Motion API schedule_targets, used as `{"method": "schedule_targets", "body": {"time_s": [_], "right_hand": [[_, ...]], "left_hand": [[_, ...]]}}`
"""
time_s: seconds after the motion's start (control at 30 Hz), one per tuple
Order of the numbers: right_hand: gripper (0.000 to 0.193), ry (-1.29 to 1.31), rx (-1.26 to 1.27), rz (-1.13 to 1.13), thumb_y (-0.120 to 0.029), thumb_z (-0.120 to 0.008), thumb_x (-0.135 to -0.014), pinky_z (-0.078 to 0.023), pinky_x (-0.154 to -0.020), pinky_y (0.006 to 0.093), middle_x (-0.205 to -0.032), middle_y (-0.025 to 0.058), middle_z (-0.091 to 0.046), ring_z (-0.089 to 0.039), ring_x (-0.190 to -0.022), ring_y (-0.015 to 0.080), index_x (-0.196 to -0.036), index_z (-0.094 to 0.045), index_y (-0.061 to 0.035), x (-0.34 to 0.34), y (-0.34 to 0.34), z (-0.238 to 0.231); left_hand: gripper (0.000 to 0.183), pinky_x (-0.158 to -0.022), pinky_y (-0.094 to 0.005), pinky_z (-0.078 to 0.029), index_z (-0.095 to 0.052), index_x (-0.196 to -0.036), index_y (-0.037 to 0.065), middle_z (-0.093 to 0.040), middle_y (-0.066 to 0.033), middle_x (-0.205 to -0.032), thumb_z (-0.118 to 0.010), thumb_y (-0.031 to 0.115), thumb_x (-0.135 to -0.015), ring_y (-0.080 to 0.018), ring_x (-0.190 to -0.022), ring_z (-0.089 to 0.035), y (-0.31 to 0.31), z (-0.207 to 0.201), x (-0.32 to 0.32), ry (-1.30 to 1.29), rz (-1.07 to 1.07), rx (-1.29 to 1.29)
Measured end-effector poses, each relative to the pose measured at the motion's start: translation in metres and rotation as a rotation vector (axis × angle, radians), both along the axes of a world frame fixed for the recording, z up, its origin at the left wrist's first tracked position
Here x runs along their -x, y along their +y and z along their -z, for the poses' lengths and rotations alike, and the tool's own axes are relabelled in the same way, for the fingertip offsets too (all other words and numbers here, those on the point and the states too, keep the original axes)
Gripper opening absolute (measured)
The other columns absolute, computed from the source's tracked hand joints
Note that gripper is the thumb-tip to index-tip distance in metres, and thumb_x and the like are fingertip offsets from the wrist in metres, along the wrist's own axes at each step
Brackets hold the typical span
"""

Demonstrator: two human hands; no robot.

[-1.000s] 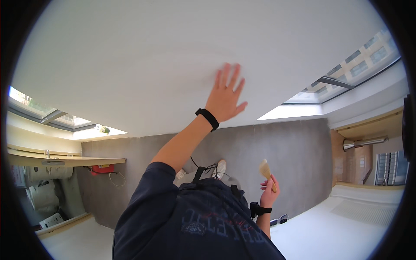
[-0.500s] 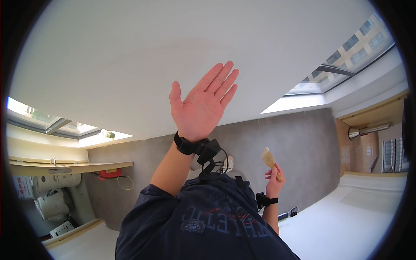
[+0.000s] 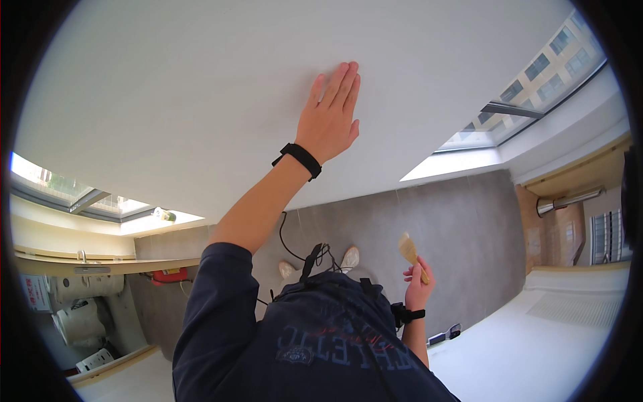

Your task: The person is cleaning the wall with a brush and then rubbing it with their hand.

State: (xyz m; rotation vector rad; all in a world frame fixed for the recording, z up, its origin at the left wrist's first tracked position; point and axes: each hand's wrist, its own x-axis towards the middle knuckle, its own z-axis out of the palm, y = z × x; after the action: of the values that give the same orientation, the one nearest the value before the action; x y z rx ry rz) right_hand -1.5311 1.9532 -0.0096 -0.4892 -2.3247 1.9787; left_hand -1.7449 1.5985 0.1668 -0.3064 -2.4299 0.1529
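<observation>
At upper centre, the left hand (image 3: 327, 124), grip spread flat, is at the white wall (image 3: 201, 100) (contact is unclear); at lower right, the right hand (image 3: 420, 285) pinches a pale brush (image 3: 408, 249) by its handle.

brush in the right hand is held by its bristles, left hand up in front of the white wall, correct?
Not by its bristles: the head view shows the brush in the right hand held by its handle, while the left hand is up in front of the white wall.
</observation>
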Motion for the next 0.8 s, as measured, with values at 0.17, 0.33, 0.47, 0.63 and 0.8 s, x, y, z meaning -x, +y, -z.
{"method": "schedule_targets", "body": {"time_s": [0.17,0.33,0.47,0.63,0.8], "right_hand": [[0.032,-0.020,0.010,0.001,-0.017,-0.056,-0.104,-0.051,-0.060,0.0240,-0.085,0.0048,-0.067,-0.065,-0.072,0.0106,-0.128,-0.064,0.0023,-0.006,0.004,0.004],[0.031,-0.027,0.033,0.011,-0.014,-0.056,-0.103,-0.051,-0.063,0.0242,-0.089,0.0050,-0.068,-0.065,-0.074,0.0101,-0.128,-0.065,0.0019,-0.002,0.005,0.007],[0.031,-0.035,0.037,0.011,-0.015,-0.056,-0.104,-0.051,-0.063,0.0245,-0.088,0.0048,-0.067,-0.065,-0.074,0.0100,-0.129,-0.065,0.0014,-0.002,0.002,-0.002],[0.031,-0.032,0.063,-0.020,-0.015,-0.055,-0.104,-0.050,-0.064,0.0239,-0.087,0.0038,-0.066,-0.064,-0.075,0.0097,-0.129,-0.065,0.0004,0.002,-0.003,-0.002],[0.031,-0.013,0.059,0.017,-0.015,-0.055,-0.104,-0.050,-0.063,0.0234,-0.087,0.0036,-0.066,-0.064,-0.074,0.0093,-0.129,-0.065,0.0001,-0.003,0.003,0.007]], "left_hand": [[0.077,-0.124,-0.0480,-0.021,-0.039,-0.153,-0.002,-0.031,-0.0150,-0.164,-0.063,0.038,-0.091,-0.0310,-0.153,-0.027,-0.011,0.020,0.007,-0.064,-0.088,0.295],[0.080,-0.126,-0.0438,-0.020,-0.038,-0.153,-0.002,-0.028,-0.0148,-0.166,-0.063,0.042,-0.091,-0.0304,-0.154,-0.022,0.025,0.035,-0.038,-0.425,0.040,0.102],[0.083,-0.126,-0.0448,-0.017,-0.036,-0.154,-0.001,-0.026,-0.0137,-0.166,-0.063,0.046,-0.092,-0.0291,-0.155,-0.019,0.052,-0.033,-0.028,-0.214,0.124,0.201],[0.082,-0.126,-0.0462,-0.016,-0.036,-0.156,0.003,-0.022,-0.0056,-0.169,-0.061,0.048,-0.093,-0.0264,-0.156,-0.015,-0.014,-0.006,0.007,-0.007,-0.212,0.480],[0.089,-0.125,-0.0493,-0.019,-0.033,-0.155,-0.006,-0.019,-0.0196,-0.167,-0.061,0.052,-0.093,-0.0344,-0.155,-0.018,-0.018,0.054,-0.041,-0.462,-0.003,0.110]]}}
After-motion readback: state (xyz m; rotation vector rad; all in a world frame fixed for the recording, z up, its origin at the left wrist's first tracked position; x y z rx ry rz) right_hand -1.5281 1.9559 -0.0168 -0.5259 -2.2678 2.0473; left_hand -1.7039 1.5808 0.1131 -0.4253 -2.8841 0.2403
